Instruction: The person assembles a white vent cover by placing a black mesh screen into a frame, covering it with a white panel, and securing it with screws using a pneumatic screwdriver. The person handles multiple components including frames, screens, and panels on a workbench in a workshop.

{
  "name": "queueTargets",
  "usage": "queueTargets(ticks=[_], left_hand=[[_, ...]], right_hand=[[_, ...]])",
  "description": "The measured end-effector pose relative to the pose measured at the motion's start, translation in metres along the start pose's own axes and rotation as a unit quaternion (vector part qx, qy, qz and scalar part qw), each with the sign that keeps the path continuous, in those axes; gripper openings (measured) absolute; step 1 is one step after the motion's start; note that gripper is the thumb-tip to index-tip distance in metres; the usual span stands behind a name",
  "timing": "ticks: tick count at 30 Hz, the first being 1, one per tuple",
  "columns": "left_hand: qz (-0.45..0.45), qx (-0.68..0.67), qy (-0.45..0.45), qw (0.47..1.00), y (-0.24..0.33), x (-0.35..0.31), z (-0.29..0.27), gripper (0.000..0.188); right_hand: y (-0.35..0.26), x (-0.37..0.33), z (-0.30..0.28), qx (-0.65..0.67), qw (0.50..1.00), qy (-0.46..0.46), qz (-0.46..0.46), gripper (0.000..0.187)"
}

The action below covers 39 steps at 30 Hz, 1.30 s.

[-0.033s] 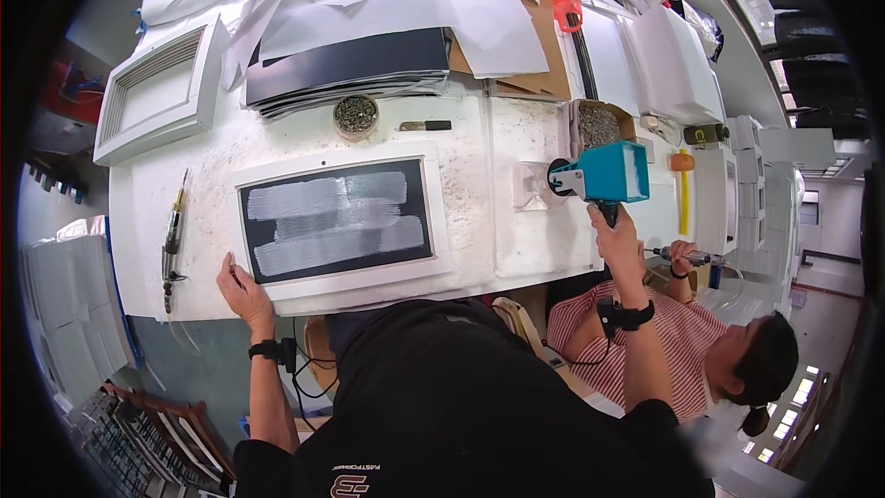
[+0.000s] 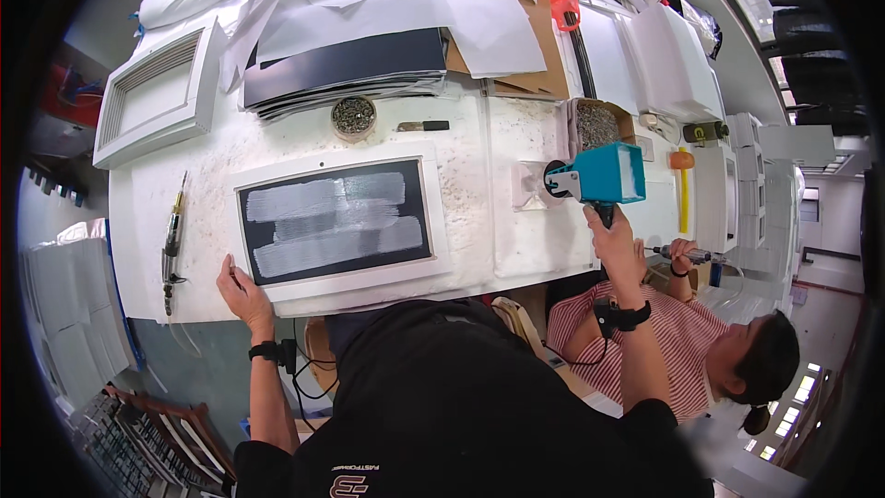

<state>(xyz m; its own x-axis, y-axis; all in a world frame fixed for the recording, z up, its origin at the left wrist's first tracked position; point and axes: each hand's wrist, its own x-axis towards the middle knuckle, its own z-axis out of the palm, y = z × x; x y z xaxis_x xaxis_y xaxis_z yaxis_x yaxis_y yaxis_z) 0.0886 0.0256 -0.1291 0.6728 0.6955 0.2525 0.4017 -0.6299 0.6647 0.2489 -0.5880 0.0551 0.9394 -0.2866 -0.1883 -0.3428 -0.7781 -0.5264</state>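
Note:
My right hand (image 2: 615,244) is closed around the black handle of a hand-held glue roller (image 2: 616,175) with a teal box and a dark wheel at its left end. The wheel is over a small clear tray (image 2: 528,186) on the table; whether they touch I cannot tell. In front of me lies a white rectangular frame (image 2: 441,221), its dark panel (image 2: 419,186) covered by broad whitish ridged streaks. My left hand (image 2: 247,297) rests by the frame's lower left corner at the table edge, thumb and fingers apart.
A corded screwdriver (image 2: 171,244) lies left of the frame. Behind it are a round tub of small screws (image 2: 353,118), a knife-like scraper (image 2: 424,126) and stacked dark panels (image 2: 350,69). A louvred frame (image 2: 111,148) stands at far left. A co-worker (image 2: 682,341) sits close on my right, holding a screwdriver.
The glue roller and my right hand have shifted very slightly left. My left hand and the frame stay in place.

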Motion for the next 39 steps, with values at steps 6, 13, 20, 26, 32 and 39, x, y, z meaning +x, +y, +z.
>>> queueTargets(ticks=[6, 13, 20, 26, 32, 39], left_hand=[[0.013, 0.013, -0.007, 1.000, -0.005, 0.000, -0.002, 0.033], [0.018, 0.013, -0.006, 1.000, -0.002, -0.001, -0.002, 0.032], [0.031, 0.013, -0.013, 0.999, -0.001, 0.001, -0.003, 0.034], [0.082, 0.060, -0.066, 0.993, 0.068, 0.009, -0.011, 0.050], [0.017, -0.300, -0.364, 0.882, 0.262, 0.007, 0.021, 0.057], [-0.035, -0.361, -0.472, 0.804, 0.374, 0.026, 0.166, 0.069]], right_hand=[[0.012, -0.006, 0.021, 0.012, 1.000, 0.016, -0.019, 0.049], [0.010, -0.007, 0.036, 0.012, 1.000, 0.003, 0.010, 0.050], [0.031, -0.004, 0.066, -0.034, 0.999, 0.033, -0.021, 0.055], [0.019, -0.009, 0.077, -0.075, 0.997, 0.025, -0.017, 0.057], [-0.008, -0.030, 0.001, -0.162, 0.984, -0.053, -0.058, 0.053], [-0.132, 0.012, -0.065, 0.002, 0.986, -0.022, -0.166, 0.036]])
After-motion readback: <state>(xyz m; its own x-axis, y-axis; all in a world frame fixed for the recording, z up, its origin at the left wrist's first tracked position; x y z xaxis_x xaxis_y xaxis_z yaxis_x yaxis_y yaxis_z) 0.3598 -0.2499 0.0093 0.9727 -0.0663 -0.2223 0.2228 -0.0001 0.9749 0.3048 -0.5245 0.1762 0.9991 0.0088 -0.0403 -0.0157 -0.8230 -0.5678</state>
